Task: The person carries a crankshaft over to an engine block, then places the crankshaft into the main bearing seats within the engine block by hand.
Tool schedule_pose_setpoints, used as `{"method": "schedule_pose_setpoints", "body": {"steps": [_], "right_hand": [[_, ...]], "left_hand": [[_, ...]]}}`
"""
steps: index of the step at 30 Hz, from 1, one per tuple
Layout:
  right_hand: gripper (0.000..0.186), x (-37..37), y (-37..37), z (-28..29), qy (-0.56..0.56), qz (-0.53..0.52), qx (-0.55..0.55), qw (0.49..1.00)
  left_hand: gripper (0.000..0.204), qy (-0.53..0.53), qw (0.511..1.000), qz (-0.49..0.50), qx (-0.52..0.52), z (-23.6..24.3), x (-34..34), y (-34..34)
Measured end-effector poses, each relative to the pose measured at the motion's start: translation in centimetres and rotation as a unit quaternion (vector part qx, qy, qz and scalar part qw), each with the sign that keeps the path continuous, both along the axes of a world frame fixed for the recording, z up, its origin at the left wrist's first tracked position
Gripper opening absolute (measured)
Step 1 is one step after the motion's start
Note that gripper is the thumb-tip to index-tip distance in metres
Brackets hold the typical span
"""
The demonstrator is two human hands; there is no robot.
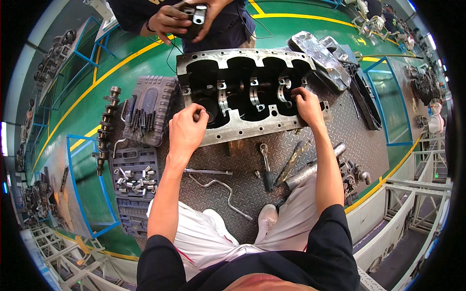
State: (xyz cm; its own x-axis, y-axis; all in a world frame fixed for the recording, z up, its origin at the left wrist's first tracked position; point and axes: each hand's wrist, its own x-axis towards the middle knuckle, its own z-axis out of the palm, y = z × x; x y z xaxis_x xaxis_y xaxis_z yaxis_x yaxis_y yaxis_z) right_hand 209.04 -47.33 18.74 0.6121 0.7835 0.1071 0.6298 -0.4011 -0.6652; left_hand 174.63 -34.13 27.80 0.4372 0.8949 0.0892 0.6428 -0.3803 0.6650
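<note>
Dark sleeves (332, 233), yours: nearest. Worktop (223, 157): beneath the engine block (254, 94). Block: bearing side up; long axis crosswise, right end slightly farther from you. Your left hand (188, 127): block's near-left corner; your right hand (308, 104): its right end. Fingers (299, 91): curled, any pinch indeterminable. Step, judged: two-handed work at block; next move calls for steady contact.
</note>
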Motion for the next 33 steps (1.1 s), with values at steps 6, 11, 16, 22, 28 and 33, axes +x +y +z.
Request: {"method": "schedule_pose_setpoints", "body": {"steps": [6, 11, 16, 22, 28, 33], "right_hand": [[0.029, -0.1, 0.0, 0.6, 0.002, 0.003, 0.002, 1.0], [0.028, -0.6, -0.3, 0.6, -0.002, 0.006, 0.004, 1.0], [0.029, -0.7, -0.8, 0.8, -0.008, 0.003, -0.006, 1.0], [0.031, -0.5, -0.2, 0.4, -0.053, -0.022, 0.018, 0.998], [0.022, 1.0, -0.7, 2.0, -0.067, -0.11, 0.244, 0.961], [0.021, 3.2, -2.4, 2.5, -0.071, -0.234, 0.288, 0.926]], "left_hand": [[0.023, -0.003, 1.0, -0.005, 0.008, -0.2, -0.3, 0.3], [0.021, -0.011, 1.0, -0.011, 0.004, -0.6, -0.6, 0.1], [0.019, -0.011, 1.0, -0.007, 0.002, -0.2, -0.3, -0.2], [0.023, 0.003, 1.0, -0.009, 0.022, -0.2, -0.1, 0.1], [0.023, 0.013, 1.0, -0.007, 0.024, 0.5, 0.0, -0.2], [0.022, 0.015, 1.0, -0.005, 0.013, 0.3, 0.1, -0.2]]}}
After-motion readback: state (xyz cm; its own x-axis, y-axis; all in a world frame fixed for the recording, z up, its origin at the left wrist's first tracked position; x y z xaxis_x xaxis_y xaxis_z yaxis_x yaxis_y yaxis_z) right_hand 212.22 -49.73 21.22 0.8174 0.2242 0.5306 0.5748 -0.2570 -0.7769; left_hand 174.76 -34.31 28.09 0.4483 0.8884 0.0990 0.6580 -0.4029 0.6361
